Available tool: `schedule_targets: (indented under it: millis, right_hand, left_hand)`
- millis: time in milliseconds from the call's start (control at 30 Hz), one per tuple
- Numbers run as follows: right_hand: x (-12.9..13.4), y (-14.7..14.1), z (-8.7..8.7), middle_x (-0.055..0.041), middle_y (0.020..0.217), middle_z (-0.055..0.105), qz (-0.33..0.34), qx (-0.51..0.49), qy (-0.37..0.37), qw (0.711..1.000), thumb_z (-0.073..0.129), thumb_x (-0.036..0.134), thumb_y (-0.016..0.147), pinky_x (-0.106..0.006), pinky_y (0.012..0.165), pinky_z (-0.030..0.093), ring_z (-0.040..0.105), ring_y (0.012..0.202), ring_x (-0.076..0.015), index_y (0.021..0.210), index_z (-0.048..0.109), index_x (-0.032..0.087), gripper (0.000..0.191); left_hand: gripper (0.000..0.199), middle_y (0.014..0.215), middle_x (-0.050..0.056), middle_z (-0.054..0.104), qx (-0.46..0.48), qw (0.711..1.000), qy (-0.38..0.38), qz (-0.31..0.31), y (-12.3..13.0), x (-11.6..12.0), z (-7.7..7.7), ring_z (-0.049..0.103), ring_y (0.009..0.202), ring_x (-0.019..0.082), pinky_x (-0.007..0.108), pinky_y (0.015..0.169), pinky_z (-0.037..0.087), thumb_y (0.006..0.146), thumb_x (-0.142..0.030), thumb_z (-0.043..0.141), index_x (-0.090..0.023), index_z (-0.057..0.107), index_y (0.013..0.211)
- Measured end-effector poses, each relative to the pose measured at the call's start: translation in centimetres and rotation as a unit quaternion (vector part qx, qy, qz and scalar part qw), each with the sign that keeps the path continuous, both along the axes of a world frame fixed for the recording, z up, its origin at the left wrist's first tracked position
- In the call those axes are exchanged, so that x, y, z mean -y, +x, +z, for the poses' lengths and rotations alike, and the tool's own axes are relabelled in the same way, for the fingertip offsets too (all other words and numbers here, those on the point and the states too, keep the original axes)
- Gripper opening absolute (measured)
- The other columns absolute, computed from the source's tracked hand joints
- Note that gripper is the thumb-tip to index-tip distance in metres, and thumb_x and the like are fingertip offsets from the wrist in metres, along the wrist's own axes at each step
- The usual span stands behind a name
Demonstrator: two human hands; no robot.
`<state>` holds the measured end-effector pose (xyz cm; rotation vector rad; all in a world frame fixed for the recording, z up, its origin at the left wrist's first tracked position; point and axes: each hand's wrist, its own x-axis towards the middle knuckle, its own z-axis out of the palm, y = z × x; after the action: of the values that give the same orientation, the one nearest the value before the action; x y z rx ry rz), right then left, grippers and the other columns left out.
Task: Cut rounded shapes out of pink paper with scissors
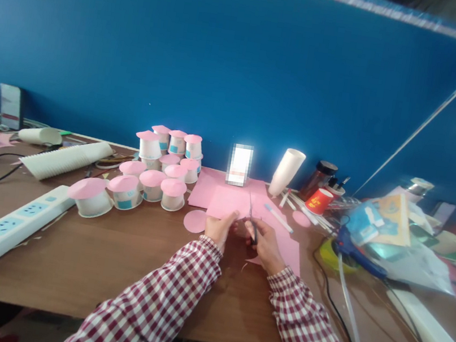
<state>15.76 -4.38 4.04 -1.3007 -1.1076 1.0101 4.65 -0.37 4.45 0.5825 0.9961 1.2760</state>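
A sheet of pink paper [227, 200] is pinched near its front edge by my left hand [220, 230]. Dark-handled scissors [254, 229] are in my right hand [265, 244], their blades pointing away from me along the sheet's right side. More pink paper [203, 184] lies under and behind the held sheet. A pink paper circle [195, 221] rests on the table just left of my left hand. Farther left stand several white paper cups [90, 204] topped with pink paper cones [89, 188], some of them stacked.
Behind the paper, a bright phone [241, 165] leans by the blue wall. A white cup stack [287, 171], dark jar [319, 179] and red cup [319, 200] stand right of it. A power strip [9, 227] lies left; a blue glue gun [358, 256] and plastic bags [416, 259] lie right.
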Motion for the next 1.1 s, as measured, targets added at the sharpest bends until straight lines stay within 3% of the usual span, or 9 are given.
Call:
schedule_targets:
  millis: [600,900,1100]
  right_hand:
    - [-0.06,0.19,-0.13,0.0038,0.052,0.049,0.005,0.009,0.01,1.0,0.067,0.051,0.068,-0.019,0.038,0.032,0.045,0.044,-0.0085,0.081,0.064,0.014,0.039]
    - [-0.09,0.28,-0.07,0.0039,0.052,0.049,0.004,0.017,0.005,1.0,0.066,0.05,0.068,-0.02,0.039,0.033,0.045,0.045,-0.0095,0.087,0.065,0.014,0.04]
    - [-0.05,0.21,0.04,0.0039,0.051,0.05,0.003,0.022,0.008,1.0,0.066,0.05,0.069,-0.02,0.041,0.034,0.045,0.045,-0.0091,0.082,0.065,0.014,0.038]
  left_hand:
    - [0.024,0.054,0.002,0.06,0.005,1.0,0.007,0.002,0.04,-0.08,-0.12,0.054,0.047,0.009,0.02,0.045,0.044,0.053,-0.024,0.078,-0.009,0.062,0.064]
    - [0.024,0.053,0.001,0.059,0.012,1.0,0.003,0.007,-0.03,0.13,0.32,0.053,0.046,0.008,0.019,0.044,0.043,0.052,-0.023,0.079,-0.009,0.061,0.061]
    - [0.027,0.053,0.002,0.059,0.003,1.0,0.002,0.004,0.02,-0.24,-0.18,0.053,0.047,0.008,0.02,0.045,0.044,0.051,-0.025,0.08,-0.009,0.061,0.062]
